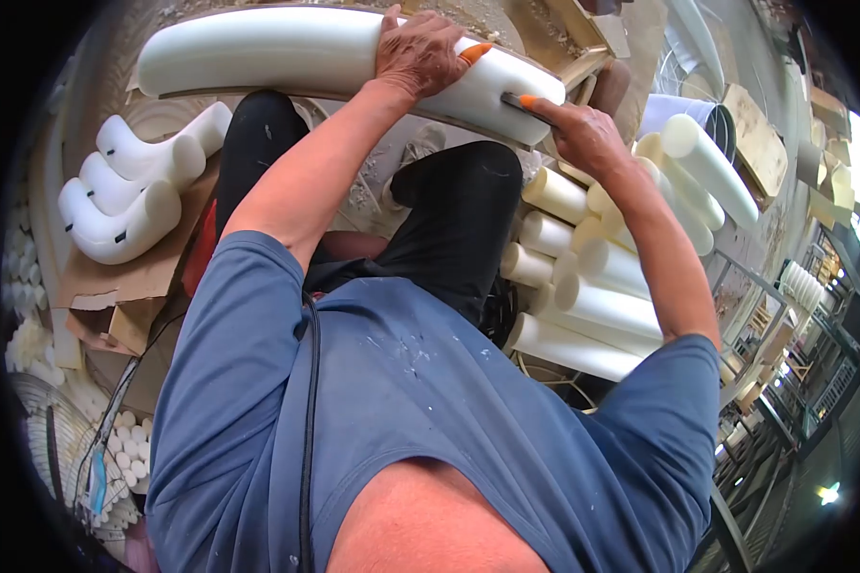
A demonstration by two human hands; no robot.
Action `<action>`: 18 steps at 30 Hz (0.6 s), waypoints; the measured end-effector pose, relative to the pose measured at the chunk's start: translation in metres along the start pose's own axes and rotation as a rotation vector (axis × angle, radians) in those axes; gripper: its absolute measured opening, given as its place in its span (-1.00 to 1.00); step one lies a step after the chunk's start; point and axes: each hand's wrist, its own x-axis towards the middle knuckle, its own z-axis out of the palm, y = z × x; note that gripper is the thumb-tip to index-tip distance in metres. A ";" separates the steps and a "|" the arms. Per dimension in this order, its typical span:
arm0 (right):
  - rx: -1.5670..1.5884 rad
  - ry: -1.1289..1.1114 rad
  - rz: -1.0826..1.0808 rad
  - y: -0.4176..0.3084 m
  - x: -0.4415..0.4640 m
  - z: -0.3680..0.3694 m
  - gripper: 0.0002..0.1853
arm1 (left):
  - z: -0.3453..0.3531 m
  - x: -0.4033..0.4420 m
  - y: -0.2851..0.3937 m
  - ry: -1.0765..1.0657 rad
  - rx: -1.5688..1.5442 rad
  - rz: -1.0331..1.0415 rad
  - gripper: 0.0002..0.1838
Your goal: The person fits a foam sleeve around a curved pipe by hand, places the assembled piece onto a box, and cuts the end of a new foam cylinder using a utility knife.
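Observation:
A long, curved white foam-like piece (268,48) lies across the top of the view, above my knees. My left hand (419,55) is on its upper side, fingers curled over the far edge and an orange cover on the thumb. Near the piece's right end, my right hand (588,134) grips a small, dark, flat tool (527,105). The tool's tip touches the white surface at a dark slot. Orange also covers a fingertip of this hand. A thin brown board edge shows along the underside of the piece.
Curved white pieces (124,196) with small black inserts rest on cardboard (153,253) at the left. White and cream cylinders (607,286) are stacked at the right, near a wooden board (755,138). Small white rolls (129,449) lie at the lower left. A black cord hangs over my shirt.

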 end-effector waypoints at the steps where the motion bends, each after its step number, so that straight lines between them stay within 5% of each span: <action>1: -0.036 -0.077 0.062 0.000 0.007 -0.003 -0.32 | -0.004 0.003 0.003 -0.033 0.006 -0.024 -0.56; 7: 0.097 -0.128 0.059 0.015 -0.009 -0.039 -0.31 | -0.010 0.004 0.044 0.034 -0.224 -0.036 -0.45; 8: 0.159 -0.103 0.050 0.024 -0.015 -0.038 -0.31 | -0.035 0.008 0.043 -0.194 -0.312 -0.071 -0.46; 18: -0.081 -0.099 0.104 0.000 -0.032 -0.034 -0.27 | -0.023 0.006 0.045 -0.190 -0.233 -0.077 -0.41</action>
